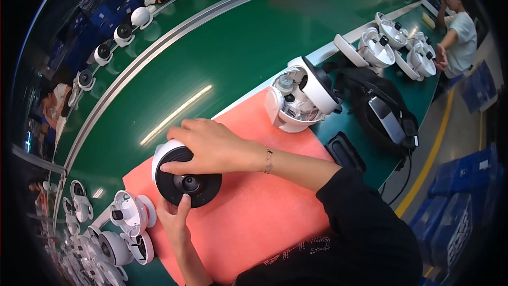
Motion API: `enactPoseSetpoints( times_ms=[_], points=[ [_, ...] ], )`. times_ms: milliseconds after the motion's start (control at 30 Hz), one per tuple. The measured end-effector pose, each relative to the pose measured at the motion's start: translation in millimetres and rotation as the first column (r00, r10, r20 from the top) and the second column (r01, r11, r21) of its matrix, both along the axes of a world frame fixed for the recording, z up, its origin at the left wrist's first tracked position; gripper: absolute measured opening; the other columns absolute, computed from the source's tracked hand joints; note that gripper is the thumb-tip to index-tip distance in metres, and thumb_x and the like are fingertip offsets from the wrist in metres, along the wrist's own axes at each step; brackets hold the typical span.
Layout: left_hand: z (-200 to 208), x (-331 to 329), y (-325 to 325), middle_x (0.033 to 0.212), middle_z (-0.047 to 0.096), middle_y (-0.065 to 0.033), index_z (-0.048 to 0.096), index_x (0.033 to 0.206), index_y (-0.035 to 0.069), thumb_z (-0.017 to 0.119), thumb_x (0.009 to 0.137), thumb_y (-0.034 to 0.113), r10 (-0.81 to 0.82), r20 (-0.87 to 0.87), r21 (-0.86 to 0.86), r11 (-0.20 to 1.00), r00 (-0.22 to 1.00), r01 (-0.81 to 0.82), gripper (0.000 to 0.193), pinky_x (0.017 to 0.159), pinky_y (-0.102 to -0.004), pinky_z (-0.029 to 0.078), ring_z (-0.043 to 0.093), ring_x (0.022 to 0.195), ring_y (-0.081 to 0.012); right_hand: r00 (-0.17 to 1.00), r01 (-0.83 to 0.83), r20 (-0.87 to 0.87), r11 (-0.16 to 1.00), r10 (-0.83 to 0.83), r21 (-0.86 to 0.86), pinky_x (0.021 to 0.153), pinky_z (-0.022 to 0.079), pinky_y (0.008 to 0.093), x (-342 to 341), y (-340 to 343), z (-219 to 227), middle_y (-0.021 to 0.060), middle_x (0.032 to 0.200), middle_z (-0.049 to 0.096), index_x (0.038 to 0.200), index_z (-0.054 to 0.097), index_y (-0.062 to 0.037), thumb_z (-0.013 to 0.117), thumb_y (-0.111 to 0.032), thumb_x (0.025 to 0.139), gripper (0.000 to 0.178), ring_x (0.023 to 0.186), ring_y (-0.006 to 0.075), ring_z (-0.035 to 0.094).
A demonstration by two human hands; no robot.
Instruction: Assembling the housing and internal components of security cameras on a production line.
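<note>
The right hand [211, 146] curls spread fingers over a round black-and-white camera [191, 183]; the left hand [173, 218] pinches its near rim, above a flat pink mat [254, 206].

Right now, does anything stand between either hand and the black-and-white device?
Nothing visible does: the right hand grips the device across its upper part, and the left hand holds its lower edge, both in direct contact.
</note>
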State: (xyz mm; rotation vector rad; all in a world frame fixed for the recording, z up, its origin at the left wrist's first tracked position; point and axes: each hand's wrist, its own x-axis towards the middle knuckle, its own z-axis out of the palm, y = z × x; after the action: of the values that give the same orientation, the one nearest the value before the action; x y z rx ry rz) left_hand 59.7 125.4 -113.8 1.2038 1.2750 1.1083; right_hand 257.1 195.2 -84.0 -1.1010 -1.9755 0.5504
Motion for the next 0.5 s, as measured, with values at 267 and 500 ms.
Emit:
enactPoseSetpoints(
  times_ms=[267, 500],
  points=[
    [17.0, 14.5, 3.0, 0.112, 0.055, -0.0129, 0.044, 0.124, -0.007, 0.07, 0.074, 0.007, -0.016, 0.008, 0.22, 0.975, 1.0, 0.014, 0.057, 0.083, -0.03, 0.05, 0.057, 0.1, -0.0188, 0.947, -0.163, -0.307, 0.965, 0.095, -0.206, 0.079, 0.05, 0.0324, -0.4, 6.4, 5.7, 0.0157, 0.098, 0.064, 0.109, 0.058, -0.0017, 0.081, -0.038, 0.061, 0.065, 0.089, 0.0238, 0.064],
    [20.0, 11.1, 5.0, 0.121, 0.053, -0.0153, 0.035, 0.135, -0.005, 0.076, 0.072, 0.011, -0.041, 0.056, 0.203, 0.979, 0.998, 0.028, 0.076, 0.087, -0.0336, 0.05, 0.052, 0.111, -0.0212, 0.94, -0.113, -0.337, 0.982, 0.057, -0.149, 0.07, 0.052, 0.0303, -10.0, 7.0, 5.5, 0.0136, 0.085, 0.067, 0.098, 0.062, 0.0007, 0.079, -0.029, 0.065, 0.048, 0.078, 0.0197, 0.066]
  ],
)
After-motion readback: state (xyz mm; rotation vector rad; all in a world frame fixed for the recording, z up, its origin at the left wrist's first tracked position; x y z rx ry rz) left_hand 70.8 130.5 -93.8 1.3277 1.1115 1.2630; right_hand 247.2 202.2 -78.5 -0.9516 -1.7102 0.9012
